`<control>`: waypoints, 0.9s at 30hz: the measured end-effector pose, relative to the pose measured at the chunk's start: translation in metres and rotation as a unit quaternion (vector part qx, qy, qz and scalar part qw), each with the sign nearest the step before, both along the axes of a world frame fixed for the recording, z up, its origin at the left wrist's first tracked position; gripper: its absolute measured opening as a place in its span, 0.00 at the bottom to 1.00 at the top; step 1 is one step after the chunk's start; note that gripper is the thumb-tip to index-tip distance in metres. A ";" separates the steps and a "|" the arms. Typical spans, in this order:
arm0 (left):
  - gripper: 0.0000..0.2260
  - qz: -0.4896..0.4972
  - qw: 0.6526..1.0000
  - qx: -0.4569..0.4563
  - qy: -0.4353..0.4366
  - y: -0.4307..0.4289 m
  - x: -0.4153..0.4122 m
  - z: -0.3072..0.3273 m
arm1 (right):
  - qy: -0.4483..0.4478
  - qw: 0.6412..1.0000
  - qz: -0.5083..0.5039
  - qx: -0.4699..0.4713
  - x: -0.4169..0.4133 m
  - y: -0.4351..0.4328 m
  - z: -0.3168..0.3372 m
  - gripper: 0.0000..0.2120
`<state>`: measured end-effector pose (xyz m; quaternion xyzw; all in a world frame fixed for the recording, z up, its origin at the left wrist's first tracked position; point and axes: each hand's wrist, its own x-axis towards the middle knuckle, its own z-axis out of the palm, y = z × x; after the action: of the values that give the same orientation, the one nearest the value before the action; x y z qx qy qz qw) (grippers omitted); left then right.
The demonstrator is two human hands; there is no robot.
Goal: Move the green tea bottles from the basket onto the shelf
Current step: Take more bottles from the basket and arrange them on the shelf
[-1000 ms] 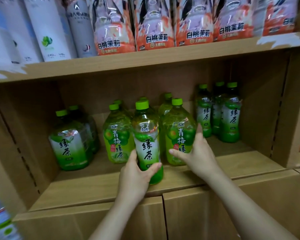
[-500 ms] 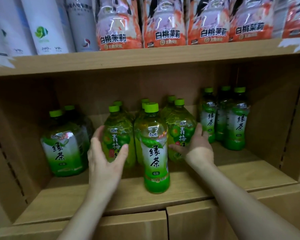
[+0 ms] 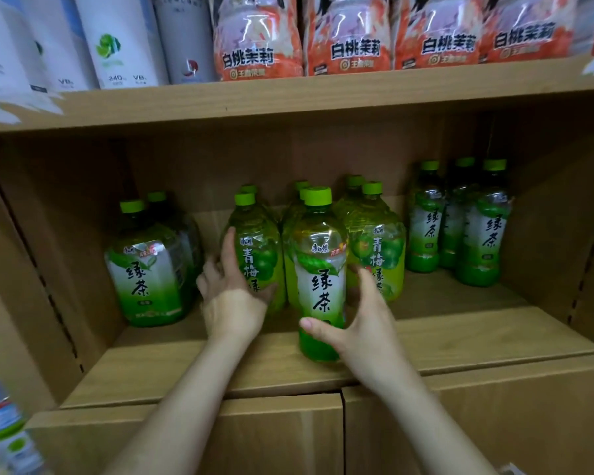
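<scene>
A green tea bottle (image 3: pixel 318 275) with a green cap stands upright near the front of the wooden shelf (image 3: pixel 460 337). My right hand (image 3: pixel 360 323) wraps its lower part, thumb across the front and fingers behind its right side. My left hand (image 3: pixel 234 296) cups the left plum green tea bottle (image 3: pixel 258 255), thumb on its front and fingers spread round its left side. More green tea bottles stand at the shelf's left (image 3: pixel 148 275) and right (image 3: pixel 484 234). The basket is out of view.
Several plum green tea bottles (image 3: pixel 378 248) are clustered behind the front bottle. The upper shelf carries orange peach-jasmine packs (image 3: pixel 354 32) and white bottles (image 3: pixel 120 39). Cardboard side walls close in the compartment. Blurred bottles (image 3: pixel 0 433) show at lower left.
My left hand let go of the green tea bottle on the shelf front and moved to the left plum bottle. My right hand left the right plum bottle and closed round the green tea bottle.
</scene>
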<state>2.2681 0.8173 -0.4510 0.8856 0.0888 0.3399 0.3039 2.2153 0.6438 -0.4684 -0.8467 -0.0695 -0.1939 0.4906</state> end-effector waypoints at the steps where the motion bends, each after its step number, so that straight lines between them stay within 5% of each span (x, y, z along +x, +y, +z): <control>1: 0.44 0.001 1.000 0.001 -0.031 -0.002 -0.007 -0.001 | -0.006 1.000 -0.008 -0.004 0.001 0.003 -0.002 0.49; 4: 0.31 -0.144 0.981 -0.070 -0.112 -0.021 -0.038 -0.003 | -0.024 1.000 -0.008 0.007 0.003 -0.001 -0.002 0.35; 7: 0.31 -0.287 0.945 -0.154 -0.011 -0.044 -0.060 -0.006 | -0.051 0.999 -0.002 0.005 0.004 0.001 -0.003 0.25; 11: 0.28 -0.222 0.971 -0.092 -0.018 -0.060 -0.051 -0.009 | -0.045 0.999 0.007 -0.017 -0.002 -0.013 0.000 0.21; 15: 0.25 -0.302 0.952 -0.048 0.021 -0.149 -0.053 0.001 | -0.056 0.992 -0.108 -0.012 -0.019 -0.100 -0.003 0.22; 21: 0.25 -0.283 0.958 -0.028 0.039 -0.196 -0.023 0.001 | 0.015 0.989 -0.119 -0.089 -0.017 -0.130 -0.009 0.35; 27: 0.29 -0.262 0.960 -0.039 0.092 -0.251 0.023 0.003 | -0.005 0.986 -0.157 -0.054 -0.007 -0.180 -0.006 0.27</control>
<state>2.2913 0.5663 -0.4476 0.8929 -0.1053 0.1617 0.4068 2.2084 0.4640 -0.4749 -0.8715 0.0513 -0.2682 0.4073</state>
